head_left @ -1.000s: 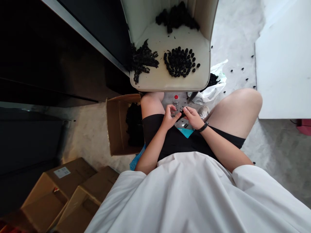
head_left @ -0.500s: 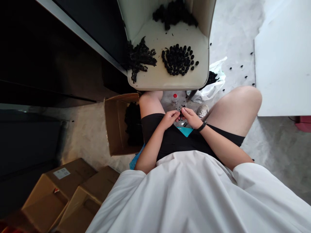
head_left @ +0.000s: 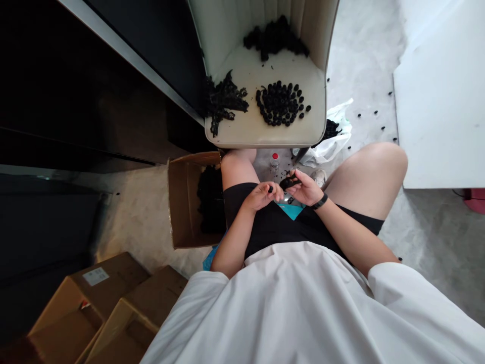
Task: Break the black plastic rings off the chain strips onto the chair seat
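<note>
My left hand (head_left: 260, 196) is closed, with a small black round piece (head_left: 270, 189) at its fingertips. Across from it, my right hand (head_left: 307, 189) grips a dark, rubbery-looking strip (head_left: 289, 182) between thumb and fingers. The two hands are close together but apart, over my lap. On the pale chair seat (head_left: 238, 132) in front lies a pile of small black round pieces (head_left: 279, 103). To its left is a tangle of ragged black strips (head_left: 226, 101), and a larger black heap (head_left: 276, 38) sits toward the backrest.
An open cardboard box (head_left: 185, 202) with black material stands left of my leg. A clear bottle with a red cap (head_left: 275, 160) is beneath the chair's front edge. Beside it lies a white plastic bag (head_left: 333, 146) of black pieces. More cartons (head_left: 109, 283) stand lower left; black bits dot the floor.
My hands have drawn apart from their joined pinch. The small round piece now shows at my left fingers, and the dark strip shows in my right. The view has tilted slightly upward.
</note>
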Action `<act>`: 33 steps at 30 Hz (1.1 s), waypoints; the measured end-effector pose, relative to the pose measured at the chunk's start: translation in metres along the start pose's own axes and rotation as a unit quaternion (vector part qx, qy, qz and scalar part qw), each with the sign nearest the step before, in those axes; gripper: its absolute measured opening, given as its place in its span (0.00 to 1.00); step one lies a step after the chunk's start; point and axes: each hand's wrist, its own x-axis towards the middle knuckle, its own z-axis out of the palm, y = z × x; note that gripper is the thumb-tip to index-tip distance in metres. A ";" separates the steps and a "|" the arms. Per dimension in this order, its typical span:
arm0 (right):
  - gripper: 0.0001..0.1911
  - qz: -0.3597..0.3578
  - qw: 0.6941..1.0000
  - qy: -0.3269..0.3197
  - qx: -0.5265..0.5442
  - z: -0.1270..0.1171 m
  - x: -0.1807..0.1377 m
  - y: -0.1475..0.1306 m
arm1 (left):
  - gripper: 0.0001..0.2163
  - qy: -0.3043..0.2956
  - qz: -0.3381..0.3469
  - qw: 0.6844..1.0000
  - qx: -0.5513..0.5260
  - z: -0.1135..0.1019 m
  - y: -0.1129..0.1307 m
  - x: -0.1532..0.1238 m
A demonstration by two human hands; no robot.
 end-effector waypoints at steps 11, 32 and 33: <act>0.27 0.012 1.000 0.021 -0.014 0.000 0.003 0.007 | 0.23 0.254 0.117 0.959 -0.035 -0.011 0.001 0.023; 0.40 0.032 0.978 -0.036 -0.202 0.005 0.004 0.018 | 0.20 0.299 0.290 0.739 0.530 -0.014 0.093 0.181; 0.40 0.031 0.978 -0.036 -0.204 0.006 0.003 0.017 | 0.21 0.303 0.298 0.742 0.518 -0.012 0.089 0.172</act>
